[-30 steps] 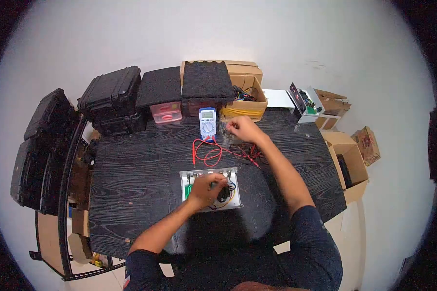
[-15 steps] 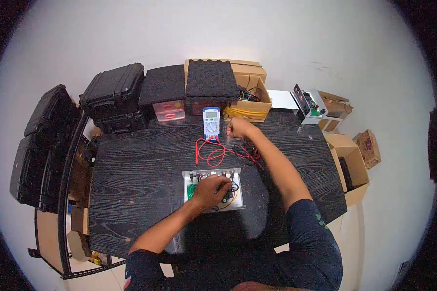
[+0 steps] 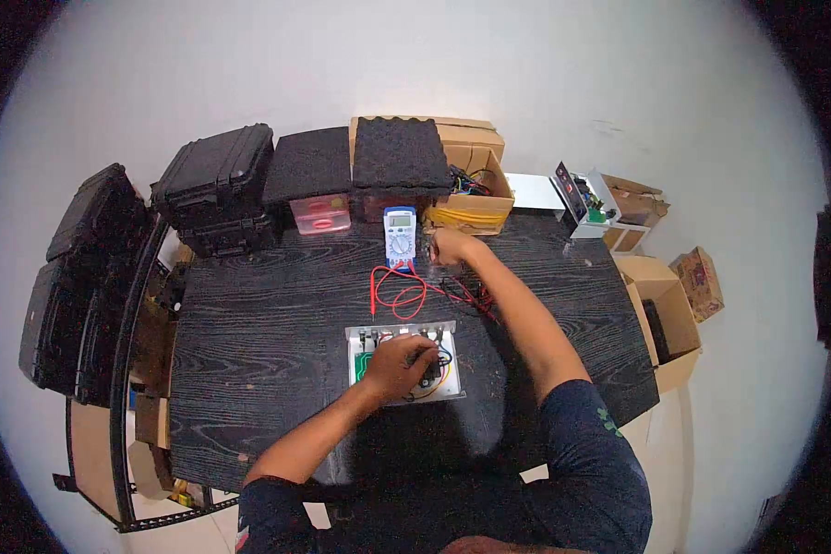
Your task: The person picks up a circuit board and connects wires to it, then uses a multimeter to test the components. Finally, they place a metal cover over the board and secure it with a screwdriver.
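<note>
I have the left hand (image 3: 399, 366) low over the white case (image 3: 446, 390), its fingers curled down inside – whether they grip a part or only rest there I can't tell from here. The right hand (image 3: 457, 247) is out toward the far edge of the table (image 3: 258, 342), fingers bunched just beside the multimeter (image 3: 400, 238); anything pinched in them is too small for me to make out.

The case lies open about midway between the table's left and right edges, with a green board (image 3: 362, 364) left of the hand and coloured wires (image 3: 451, 363) along its right side. Between case and meter I see a red probe (image 3: 373, 300) with its looped lead, and tangled leads (image 3: 475, 297) under the right forearm.

Along the far edge stand black cases (image 3: 214, 171) at the left corner, a clear-and-red drawer box (image 3: 321, 214), a dark foam sheet (image 3: 400, 157) and a cardboard box of cables (image 3: 500, 185) – then an opened electronics unit (image 3: 589, 198) at the far right corner
</note>
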`<action>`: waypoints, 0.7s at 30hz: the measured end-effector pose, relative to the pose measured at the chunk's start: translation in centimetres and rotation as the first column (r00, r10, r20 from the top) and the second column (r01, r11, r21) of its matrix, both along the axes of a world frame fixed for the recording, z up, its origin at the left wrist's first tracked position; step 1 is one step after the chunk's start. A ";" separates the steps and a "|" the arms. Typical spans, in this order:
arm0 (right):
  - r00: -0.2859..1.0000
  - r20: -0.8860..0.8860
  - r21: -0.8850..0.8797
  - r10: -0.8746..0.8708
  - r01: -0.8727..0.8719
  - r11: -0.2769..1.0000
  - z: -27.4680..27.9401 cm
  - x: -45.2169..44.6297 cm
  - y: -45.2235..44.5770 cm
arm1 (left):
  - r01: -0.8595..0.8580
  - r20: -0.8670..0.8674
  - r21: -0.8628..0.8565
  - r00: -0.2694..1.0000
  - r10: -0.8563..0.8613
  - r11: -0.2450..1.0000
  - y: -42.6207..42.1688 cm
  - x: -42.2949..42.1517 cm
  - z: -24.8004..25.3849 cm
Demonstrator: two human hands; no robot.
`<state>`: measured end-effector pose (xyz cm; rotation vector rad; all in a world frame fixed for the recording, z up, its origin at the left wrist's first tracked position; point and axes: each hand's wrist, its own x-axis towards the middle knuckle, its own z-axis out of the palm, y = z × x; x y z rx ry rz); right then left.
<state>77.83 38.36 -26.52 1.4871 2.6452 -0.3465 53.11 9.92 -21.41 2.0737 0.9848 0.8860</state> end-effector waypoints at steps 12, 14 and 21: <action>0.652 -0.700 -0.345 -0.292 0.049 0.937 9.0 0.4 -9.5 | -0.069 0.134 -0.023 0.988 0.072 0.997 0.1 0.0 -0.2; 0.564 -0.784 -0.368 -0.260 -0.084 0.926 9.6 0.1 -12.5 | -0.100 0.122 0.000 0.988 0.099 0.995 0.5 -0.1 -0.6; 0.360 -0.841 -0.516 -0.404 -0.307 0.800 9.6 -1.5 -24.2 | -0.220 0.122 0.114 0.971 0.206 0.969 0.1 0.0 0.3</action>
